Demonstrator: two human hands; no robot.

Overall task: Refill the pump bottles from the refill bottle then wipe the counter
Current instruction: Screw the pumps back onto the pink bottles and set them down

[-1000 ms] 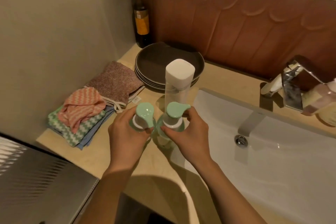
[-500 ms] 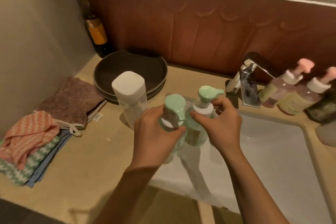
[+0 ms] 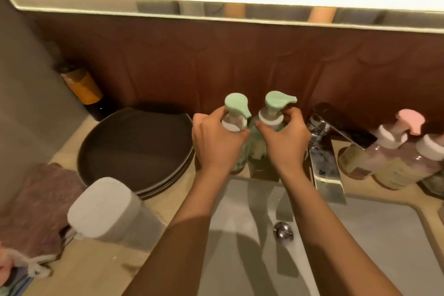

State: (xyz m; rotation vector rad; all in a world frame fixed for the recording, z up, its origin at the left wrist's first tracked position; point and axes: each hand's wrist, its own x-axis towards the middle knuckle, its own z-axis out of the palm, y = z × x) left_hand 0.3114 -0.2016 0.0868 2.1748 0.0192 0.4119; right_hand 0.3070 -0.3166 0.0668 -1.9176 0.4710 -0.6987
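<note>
The left hand was wrapped around the neck and shoulder of the left clear pump bottle with a mint-green pump head, fingers curled shut on it just under the white collar. The right hand gripped the right clear pump bottle with a mint-green pump head the same way, thumb and fingers pinched around its white collar. Each pump head rose above the grip at twelve o'clock from its hand; the bottle bodies dropped below the knuckles and were mostly hidden. The two bottles stood just beside each other at the back edge of the pale white sink basin; whether their bases touched the beige counter could not be told.

At eight o'clock from the left hand, well apart from it, stood the tall frosted refill bottle with a white square cap, untouched by either hand. At nine o'clock from the left hand lay the stack of dark brown round plates, and at ten o'clock beyond them a dark glass bottle with an orange label stood in the corner. At three o'clock from the right hand, just beside it, was the chrome faucet, and farther on two pink-topped pump bottles. A brown woven cloth lay at the counter's nine o'clock edge.
</note>
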